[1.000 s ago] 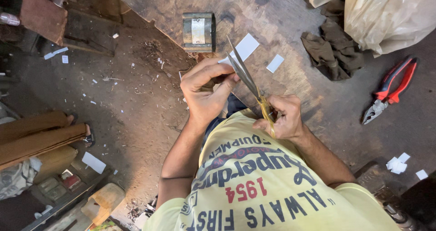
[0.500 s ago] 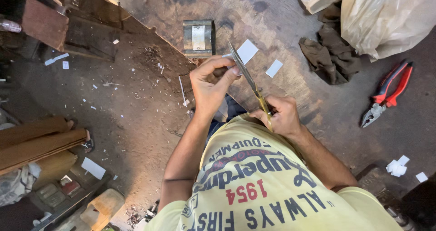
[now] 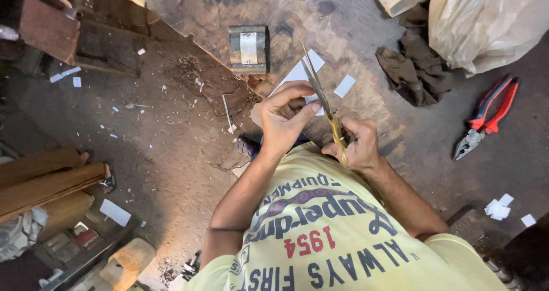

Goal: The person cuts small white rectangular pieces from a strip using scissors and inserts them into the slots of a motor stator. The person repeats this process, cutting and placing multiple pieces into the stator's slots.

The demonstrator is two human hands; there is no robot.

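My right hand (image 3: 353,146) grips the brass-coloured handles of a pair of scissors (image 3: 320,94). The long blades point away from me and lie nearly closed over a white sheet piece (image 3: 298,74). My left hand (image 3: 284,119) pinches the near edge of that white piece, with its fingertips right beside the blades. Both hands are close together above the stained brown floor, just in front of my yellow printed shirt (image 3: 326,239).
A metal half-shell block (image 3: 248,48) stands beyond the hands. A small white offcut (image 3: 345,86) lies to the right. Red-handled pliers (image 3: 485,118), a dark rag (image 3: 413,69) and plastic bags (image 3: 486,22) are at right. White scraps (image 3: 500,207) and wooden pieces (image 3: 46,179) lie at the sides.
The scissor blades have narrowed on the white piece. My left hand's fingers have shifted along the sheet's edge. Both hands stay in the same spot.
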